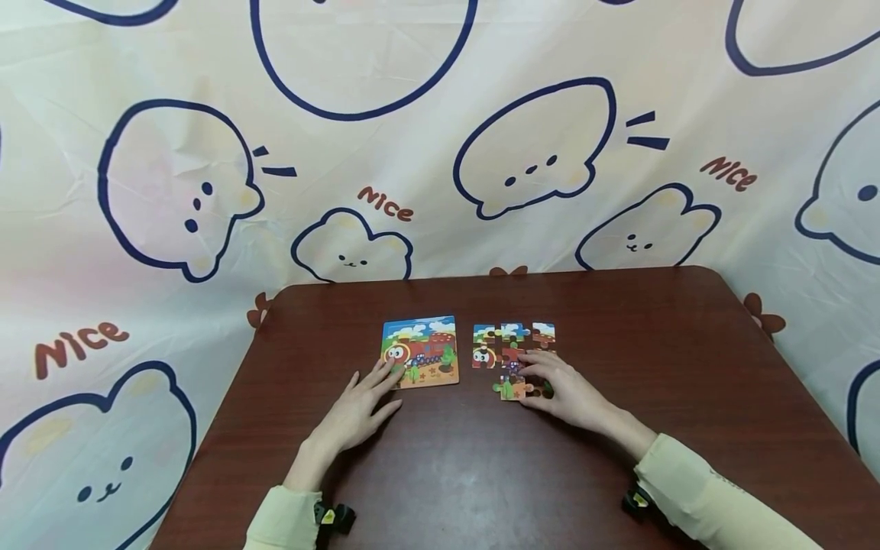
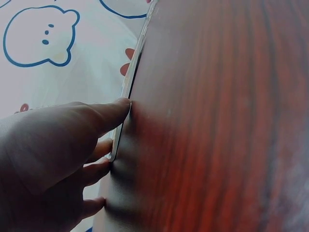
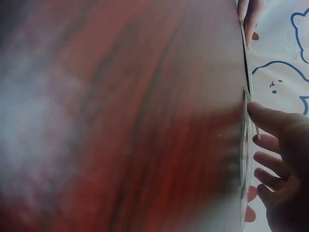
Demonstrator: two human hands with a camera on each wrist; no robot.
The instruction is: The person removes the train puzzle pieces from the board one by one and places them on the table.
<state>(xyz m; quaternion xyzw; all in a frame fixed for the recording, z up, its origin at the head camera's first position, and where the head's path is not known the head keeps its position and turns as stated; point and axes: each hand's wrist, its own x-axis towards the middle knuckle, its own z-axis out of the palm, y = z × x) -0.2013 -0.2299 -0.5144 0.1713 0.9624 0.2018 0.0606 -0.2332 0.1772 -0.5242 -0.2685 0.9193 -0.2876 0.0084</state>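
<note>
A square picture board with a colourful train scene lies on the brown table. My left hand rests at its lower left corner, fingers spread and relaxed over the edge. Right of the board are jigsaw pieces of a like picture. My right hand reaches in over them and pinches a jigsaw piece with a green cactus between thumb and fingers. In the right wrist view this thin piece stands tilted at the fingertips. Part of the jigsaw is hidden under the right hand.
Joined pieces with an engine face form the jigsaw's left column, and a cloud piece sits at its upper right. The brown table reaches back to a white cloth with cartoon drawings.
</note>
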